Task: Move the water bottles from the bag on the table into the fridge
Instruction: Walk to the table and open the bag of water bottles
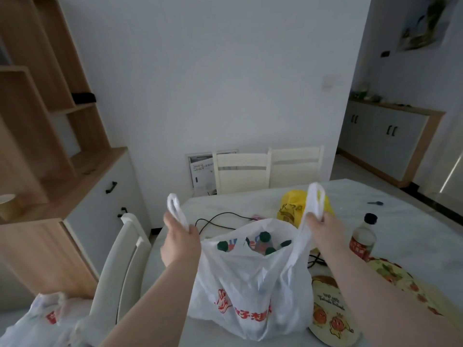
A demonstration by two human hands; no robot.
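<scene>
A white plastic bag [250, 284] with red print stands on the table [413, 236] in front of me. Inside its open mouth I see several water bottles [263, 242] with dark green caps. My left hand [179, 240] grips the bag's left handle and my right hand [323, 230] grips the right handle, pulling the mouth apart. The fridge is out of view.
A yellow bag [292, 209], a black cable [218, 219] and a dark-capped bottle [363, 239] lie on the table. Patterned mats [328, 311] sit at the right. White chairs [125, 266] stand at the left and far side. Another plastic bag [40, 319] is at the lower left.
</scene>
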